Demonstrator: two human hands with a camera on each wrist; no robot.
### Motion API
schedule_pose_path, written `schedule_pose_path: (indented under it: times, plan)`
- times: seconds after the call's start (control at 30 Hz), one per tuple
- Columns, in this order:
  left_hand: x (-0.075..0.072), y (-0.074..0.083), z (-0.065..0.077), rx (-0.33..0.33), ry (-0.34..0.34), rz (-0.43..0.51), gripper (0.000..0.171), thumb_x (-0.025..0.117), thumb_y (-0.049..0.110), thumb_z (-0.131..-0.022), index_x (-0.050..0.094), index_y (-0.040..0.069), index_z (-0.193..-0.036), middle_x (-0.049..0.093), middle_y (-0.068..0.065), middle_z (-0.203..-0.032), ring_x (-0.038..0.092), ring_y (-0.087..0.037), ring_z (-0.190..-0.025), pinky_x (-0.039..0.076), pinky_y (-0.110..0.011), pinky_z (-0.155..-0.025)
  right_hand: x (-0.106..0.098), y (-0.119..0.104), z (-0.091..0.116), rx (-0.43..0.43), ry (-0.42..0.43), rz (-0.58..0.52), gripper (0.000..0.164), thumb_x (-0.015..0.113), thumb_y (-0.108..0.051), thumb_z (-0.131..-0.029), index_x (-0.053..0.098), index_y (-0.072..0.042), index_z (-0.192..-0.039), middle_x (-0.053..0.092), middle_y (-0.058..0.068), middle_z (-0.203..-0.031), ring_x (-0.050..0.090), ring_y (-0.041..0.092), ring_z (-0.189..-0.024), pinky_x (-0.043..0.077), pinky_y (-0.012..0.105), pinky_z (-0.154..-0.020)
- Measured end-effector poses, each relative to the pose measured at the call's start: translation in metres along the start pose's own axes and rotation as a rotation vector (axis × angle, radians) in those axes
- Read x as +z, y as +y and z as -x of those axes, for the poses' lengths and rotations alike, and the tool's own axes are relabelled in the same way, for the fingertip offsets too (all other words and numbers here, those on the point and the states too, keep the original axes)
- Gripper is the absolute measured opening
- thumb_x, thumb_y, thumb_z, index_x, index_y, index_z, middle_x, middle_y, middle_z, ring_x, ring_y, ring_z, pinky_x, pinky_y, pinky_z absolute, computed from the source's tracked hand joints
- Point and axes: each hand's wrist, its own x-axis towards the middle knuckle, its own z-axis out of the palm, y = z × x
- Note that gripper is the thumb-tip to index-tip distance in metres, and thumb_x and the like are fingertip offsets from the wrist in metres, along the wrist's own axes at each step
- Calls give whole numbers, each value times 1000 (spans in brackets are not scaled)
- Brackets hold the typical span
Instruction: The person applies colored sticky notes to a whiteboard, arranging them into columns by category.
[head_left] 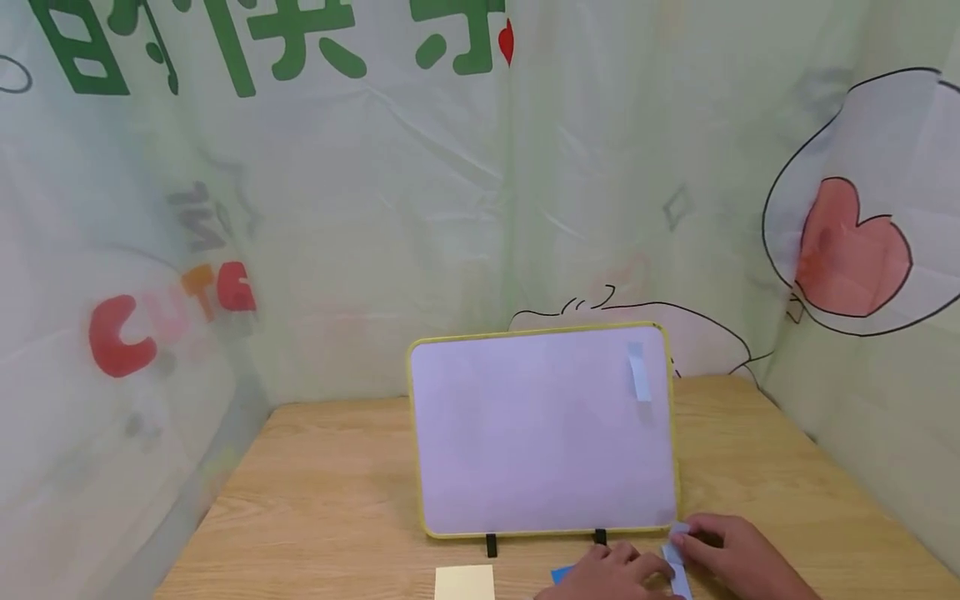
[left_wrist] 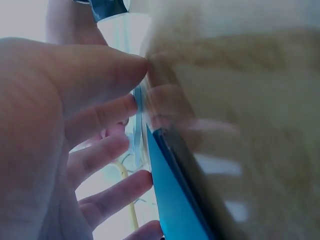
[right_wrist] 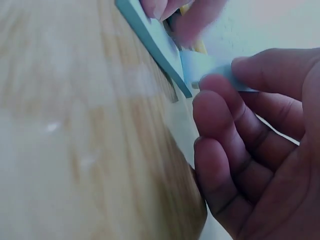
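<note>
In the head view, my right hand (head_left: 738, 550) pinches the upper end of a light blue sticky note strip (right_wrist: 200, 65) between thumb and forefinger. The strip lifts off a narrow light blue sticky note pad (head_left: 678, 577) lying on the table. Fingers of my left hand (head_left: 611, 577) rest on that pad, fairly straight and spread in the left wrist view. Beside the left hand, a darker blue pad (head_left: 560, 574) shows only a corner in the head view; the hand hides the rest.
A whiteboard (head_left: 543, 442) with a yellow frame stands behind the hands on black feet (head_left: 491, 546). One light blue strip (head_left: 639, 377) sticks near its upper right corner. A pale yellow sticky note pad (head_left: 465, 582) lies on the wooden table (head_left: 315, 500). A printed curtain (head_left: 375, 208) hangs behind.
</note>
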Motion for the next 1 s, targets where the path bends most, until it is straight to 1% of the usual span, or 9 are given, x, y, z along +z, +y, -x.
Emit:
schedule_pose_path:
  times: [0.1, 0.23, 0.4, 0.53, 0.6, 0.73, 0.83, 0.93, 1.0]
  plan:
    - [3, 1, -1, 14, 28, 30, 42, 45, 55, -102, 48, 48, -144, 31, 28, -149, 37, 8, -121, 35, -13, -92, -2, 3, 0, -3, -3, 22, 28, 57, -33, -102, 67, -9, -90, 63, -1, -83, 51, 5, -74, 40, 25, -66]
    - [6, 0, -1, 30, 49, 50, 47, 46, 54, -102, 44, 45, -148, 32, 31, -150, 34, 11, -120, 31, -11, -90, -3, 2, 0, 19, 2, 35, 29, 56, -35, -103, 68, -11, -90, 65, -3, -84, 52, 4, -76, 41, 24, -68]
    - [4, 0, 0, 22, 20, 41, 50, 46, 55, -102, 40, 45, -151, 32, 33, -150, 34, 11, -122, 30, -10, -94, -2, -1, -3, 41, 12, 41, 31, 55, -34, -104, 69, -10, -89, 65, -2, -83, 52, 5, -74, 41, 24, -67]
    - [3, 0, 1, 23, 10, 1, 53, 45, 57, -102, 35, 46, -153, 30, 32, -152, 33, 10, -123, 30, -11, -97, -2, -4, -6, 104, 43, 61, 30, 58, -36, -102, 70, -12, -90, 65, -2, -86, 52, 8, -76, 41, 25, -68]
    - [2, -1, 1, 24, 7, -2, 53, 45, 57, -102, 35, 47, -153, 27, 33, -153, 31, 10, -125, 29, -11, -98, -3, -6, -7, 138, 67, 80, 29, 60, -39, -100, 71, -13, -91, 64, -3, -88, 52, 10, -78, 42, 26, -69]
    - [0, -2, 1, 19, -17, 39, 51, 47, 56, -101, 39, 47, -151, 25, 34, -153, 29, 11, -128, 28, -13, -100, -4, -8, -9, 164, 85, 105, 29, 62, -41, -99, 72, -14, -91, 63, -2, -90, 53, 14, -81, 43, 29, -71]
    - [0, -2, 0, 10, -37, 63, 51, 48, 55, -101, 39, 47, -150, 24, 36, -152, 28, 11, -129, 28, -14, -101, -4, -7, -9, 182, 91, 111, 28, 63, -40, -98, 72, -15, -91, 64, -3, -91, 52, 15, -81, 43, 30, -72]
    - [3, -2, 1, 3, -27, 119, 52, 49, 52, -102, 38, 44, -152, 31, 33, -150, 31, 10, -130, 28, -14, -102, -3, -6, -8, 179, 94, 110, 27, 63, -40, -98, 71, -15, -91, 64, -3, -90, 52, 12, -79, 42, 28, -70]
    - [4, -3, 2, 2, -20, 111, 53, 49, 52, -102, 37, 43, -153, 34, 32, -149, 32, 9, -129, 29, -14, -102, -2, -6, -8, 178, 96, 108, 27, 63, -40, -98, 71, -15, -91, 64, -3, -89, 51, 12, -78, 42, 28, -70]
